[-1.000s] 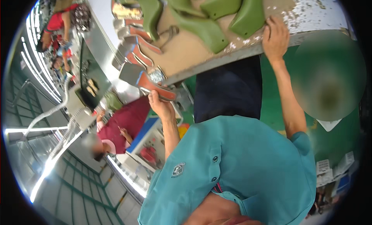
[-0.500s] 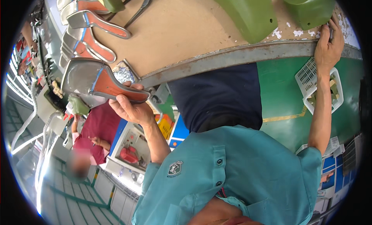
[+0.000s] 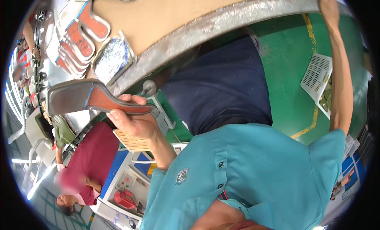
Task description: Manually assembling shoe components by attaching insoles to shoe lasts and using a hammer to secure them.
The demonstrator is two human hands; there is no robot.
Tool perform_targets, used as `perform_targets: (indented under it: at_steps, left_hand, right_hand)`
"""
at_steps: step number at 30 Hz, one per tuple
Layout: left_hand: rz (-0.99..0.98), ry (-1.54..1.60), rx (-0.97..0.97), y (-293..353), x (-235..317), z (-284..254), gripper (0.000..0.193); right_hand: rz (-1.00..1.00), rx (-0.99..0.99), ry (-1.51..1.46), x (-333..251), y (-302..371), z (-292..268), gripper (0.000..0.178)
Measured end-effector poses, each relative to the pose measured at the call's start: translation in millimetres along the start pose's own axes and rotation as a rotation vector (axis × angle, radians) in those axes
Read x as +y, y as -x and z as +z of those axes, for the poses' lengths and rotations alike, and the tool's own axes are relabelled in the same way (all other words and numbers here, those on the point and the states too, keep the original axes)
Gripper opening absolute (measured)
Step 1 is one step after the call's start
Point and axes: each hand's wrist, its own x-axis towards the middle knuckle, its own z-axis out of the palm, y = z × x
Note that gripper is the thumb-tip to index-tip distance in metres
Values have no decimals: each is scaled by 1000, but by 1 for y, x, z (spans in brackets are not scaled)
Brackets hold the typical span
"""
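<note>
At the left, beyond a cluster of curved orange-and-grey pieces (image 3: 83,40) at the worktop's (image 3: 158,16) end, a co-worker in maroon (image 3: 93,154) appears, and nearer, off the worktop below a shiny silver packet (image 3: 113,60), is a similar curved piece (image 3: 69,99) with a blue stripe, its narrow orange end clamped between thumb and fingers in the grip of the left hand (image 3: 136,123). Farther right, past a white slotted basket (image 3: 316,73) on the green floor (image 3: 285,87), the right hand (image 3: 329,10) is at the worktop's far edge, its fingertips cut off, so I cannot tell whether its grip is apart or together.
</note>
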Motion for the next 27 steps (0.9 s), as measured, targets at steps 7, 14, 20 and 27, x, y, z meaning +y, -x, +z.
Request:
perform_targets:
  at_steps: [7,14,20,27]
  left_hand:
    - [-84,168,41,47,18,-91,29]
    - [-153,269,70,63,21,-131,31]
    - [-237,258,-76,59,10,-125,36]
    - [-220,219,-124,69,6,-117,32]
  right_hand:
    - [270,-119,135,-30,31,-14,39]
    - [465,-190,243,-44,16,-10,38]
    - [529,-206,289,-58,17,-30,36]
    - [363,-190,417,-71,18,-30,31]
